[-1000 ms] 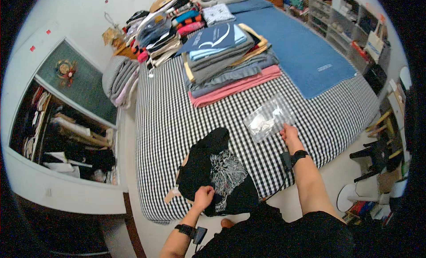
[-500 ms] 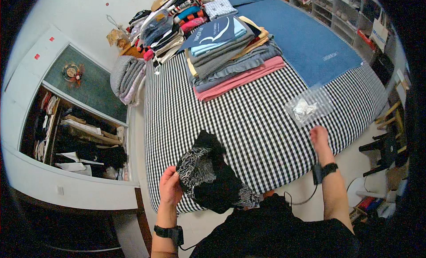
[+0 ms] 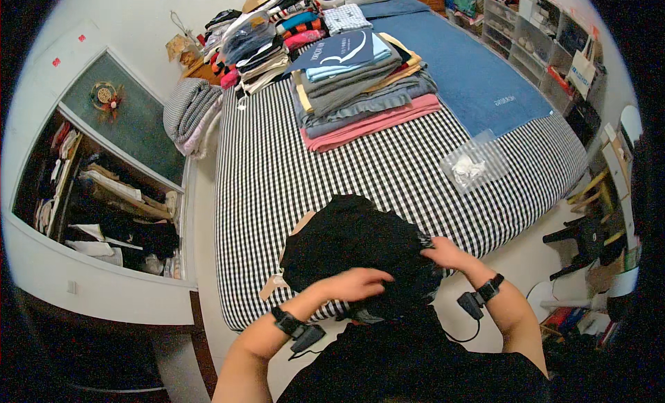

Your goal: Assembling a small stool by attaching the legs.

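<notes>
A black garment [image 3: 346,237] lies bunched over the near edge of the bed, right in front of me. Beige patches show along its left side, and a bit of grey-white pattern shows at its right edge. My left hand [image 3: 355,284] reaches across the garment's near part, fingers stretched out and loosely apart. At the garment's right edge, my right hand [image 3: 445,255] has its fingers closed on the cloth. What kind of garment it is does not show.
Folded clothes [image 3: 367,91] are stacked mid-bed on a black-and-white checked cover [image 3: 256,167]. A clear plastic bag [image 3: 474,166] with something white lies to the right. More clothes [image 3: 267,46] pile up at the back left. A black stool [image 3: 575,240] stands beside the bed.
The garment has been turned and spread wider, its grey-white patterned part now mostly out of sight. My left hand moved right over it; my right hand came down and in to its edge.
</notes>
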A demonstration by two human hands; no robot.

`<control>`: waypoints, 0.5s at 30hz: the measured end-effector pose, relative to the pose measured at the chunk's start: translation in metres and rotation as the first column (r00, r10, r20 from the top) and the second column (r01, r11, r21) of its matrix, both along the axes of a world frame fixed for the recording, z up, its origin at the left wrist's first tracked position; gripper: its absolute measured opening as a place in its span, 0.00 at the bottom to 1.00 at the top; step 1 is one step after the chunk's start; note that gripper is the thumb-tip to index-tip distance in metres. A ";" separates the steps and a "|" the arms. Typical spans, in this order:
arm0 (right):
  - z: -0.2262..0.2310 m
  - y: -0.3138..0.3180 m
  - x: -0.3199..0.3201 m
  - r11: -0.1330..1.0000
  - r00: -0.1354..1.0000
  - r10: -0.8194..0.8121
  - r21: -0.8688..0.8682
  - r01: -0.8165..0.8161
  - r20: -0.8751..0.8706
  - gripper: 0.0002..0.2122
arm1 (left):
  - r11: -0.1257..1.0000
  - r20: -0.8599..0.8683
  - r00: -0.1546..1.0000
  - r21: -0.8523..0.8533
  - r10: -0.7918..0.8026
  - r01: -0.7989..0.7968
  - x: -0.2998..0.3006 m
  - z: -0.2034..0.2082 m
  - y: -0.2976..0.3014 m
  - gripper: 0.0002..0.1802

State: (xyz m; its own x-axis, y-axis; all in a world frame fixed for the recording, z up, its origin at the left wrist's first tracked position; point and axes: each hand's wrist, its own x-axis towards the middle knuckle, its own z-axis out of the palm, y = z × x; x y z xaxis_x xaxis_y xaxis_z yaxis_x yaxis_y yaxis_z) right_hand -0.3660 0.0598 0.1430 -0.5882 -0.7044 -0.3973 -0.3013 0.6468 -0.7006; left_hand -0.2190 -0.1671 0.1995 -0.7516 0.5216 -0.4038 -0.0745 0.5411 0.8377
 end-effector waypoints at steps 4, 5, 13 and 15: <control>-0.050 0.060 -0.008 0.862 0.866 -0.433 -0.168 0.479 0.248 0.14 | 0.737 -0.287 0.821 -0.362 0.494 -0.570 0.055 -0.068 -0.095 0.24; -0.029 0.058 -0.002 0.815 0.812 -0.478 -0.174 0.552 0.335 0.13 | 0.618 -0.398 0.742 -0.412 0.540 -0.670 0.072 -0.084 -0.112 0.25; 0.037 0.063 0.025 0.557 0.494 -0.425 -0.211 0.803 0.759 0.13 | 0.379 -0.440 0.669 -0.580 0.599 -0.721 0.086 -0.107 -0.111 0.14; 0.084 0.050 0.033 0.409 0.397 -0.427 -0.219 0.886 0.812 0.14 | 0.413 -0.475 0.616 -0.467 0.628 -0.782 0.089 -0.109 -0.123 0.11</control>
